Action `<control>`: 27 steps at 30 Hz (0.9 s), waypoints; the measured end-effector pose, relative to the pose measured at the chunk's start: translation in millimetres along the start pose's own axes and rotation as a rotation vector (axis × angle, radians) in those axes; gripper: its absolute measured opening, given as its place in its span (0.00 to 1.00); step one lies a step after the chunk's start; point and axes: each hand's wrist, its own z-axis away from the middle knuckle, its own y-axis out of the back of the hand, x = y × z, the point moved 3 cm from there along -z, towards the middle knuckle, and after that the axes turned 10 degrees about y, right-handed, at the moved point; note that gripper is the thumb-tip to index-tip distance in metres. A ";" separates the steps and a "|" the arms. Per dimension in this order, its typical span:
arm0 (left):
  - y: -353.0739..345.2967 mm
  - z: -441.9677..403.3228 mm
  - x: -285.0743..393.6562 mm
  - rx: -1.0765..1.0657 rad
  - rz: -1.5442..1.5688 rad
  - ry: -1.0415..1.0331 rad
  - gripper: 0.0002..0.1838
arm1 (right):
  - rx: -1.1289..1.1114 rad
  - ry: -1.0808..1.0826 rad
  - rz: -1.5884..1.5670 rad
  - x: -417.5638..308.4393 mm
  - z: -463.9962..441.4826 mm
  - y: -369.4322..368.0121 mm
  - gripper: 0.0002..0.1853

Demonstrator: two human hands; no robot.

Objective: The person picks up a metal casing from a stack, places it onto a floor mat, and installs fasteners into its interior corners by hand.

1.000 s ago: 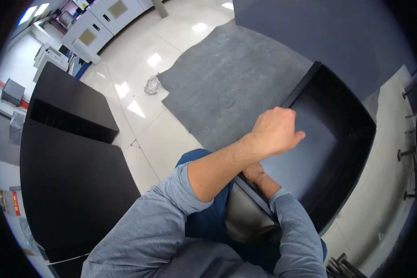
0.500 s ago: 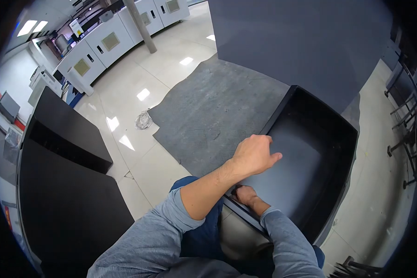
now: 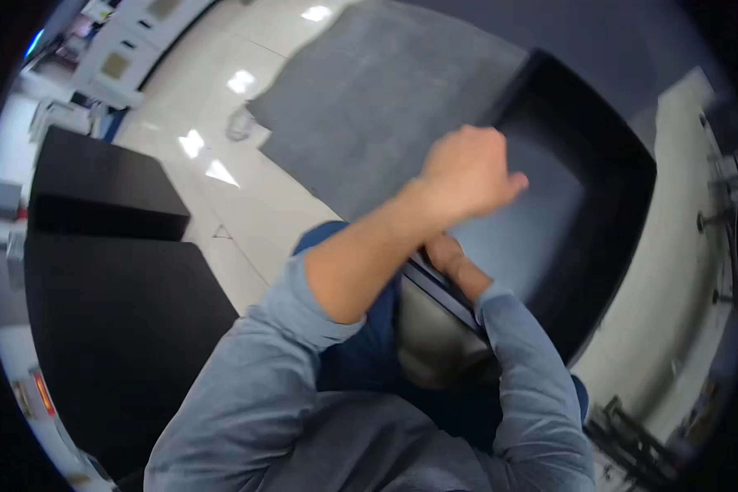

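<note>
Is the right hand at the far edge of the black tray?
No, the right hand is at the near edge of the black tray.

Looks like we're in a workshop or factory room here, with white machine cabinets [image 3: 119, 61] lining one side, glossy pale floor tiles [image 3: 250, 209] and a worn grey mat [image 3: 361, 107].

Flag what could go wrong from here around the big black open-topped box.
The bare left hand hovers over the black open-topped box, its forearm partly hiding the bare right hand at the near rim: a pinch could go unseen, or the arms might knock. The rim also sits close to the blue-trousered leg and could bump it.
</note>
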 end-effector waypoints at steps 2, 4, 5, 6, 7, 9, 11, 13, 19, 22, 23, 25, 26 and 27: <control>-3.1 -2.4 -2.2 0.023 -0.054 -0.010 0.30 | -0.061 0.036 0.058 2.1 -3.1 2.2 0.17; -2.5 -4.8 -1.2 0.017 -0.033 -0.007 0.32 | -0.135 0.046 0.135 11.4 -9.9 -8.8 0.17; -3.1 -3.8 -1.5 0.025 -0.030 -0.008 0.32 | -0.157 0.023 0.074 16.5 -11.2 -13.5 0.17; -2.3 -2.5 -0.8 0.039 -0.029 -0.007 0.32 | -0.153 0.048 0.132 9.6 -8.7 -4.6 0.16; -4.4 -4.0 -2.0 0.042 -0.041 -0.026 0.32 | -0.165 0.036 0.162 7.1 -7.5 1.8 0.15; -6.4 -6.4 -6.2 0.060 -0.068 -0.056 0.32 | -0.139 0.003 0.201 0.7 -7.6 5.0 0.14; -11.4 -9.4 -10.8 0.094 -0.101 -0.074 0.33 | -0.062 -0.041 0.224 0.2 -9.2 2.8 0.16; -14.3 -10.6 -11.8 0.108 -0.115 -0.083 0.33 | -0.004 -0.018 0.199 20.8 -19.9 -14.4 0.15; -13.2 -10.2 -8.2 0.021 -0.073 -0.104 0.31 | 0.008 -0.065 0.076 53.8 -40.5 -4.9 0.15; -12.7 -9.0 -10.1 -0.037 -0.075 -0.095 0.28 | 0.030 -0.049 0.090 53.8 -47.1 -4.6 0.15; -13.8 -9.9 -10.8 -0.049 -0.071 -0.091 0.27 | 0.038 -0.026 0.111 46.7 -45.9 -4.9 0.15; -11.8 -7.4 -7.5 -0.078 -0.055 -0.080 0.26 | 0.061 0.016 0.158 27.4 -38.0 -14.9 0.15; -8.8 -4.4 -5.8 -0.088 -0.046 -0.073 0.25 | 0.082 0.042 0.189 17.6 -33.6 -22.0 0.16; -4.8 0.2 -4.9 -0.093 -0.040 -0.068 0.24 | 0.114 0.062 0.216 8.1 -29.4 -28.6 0.16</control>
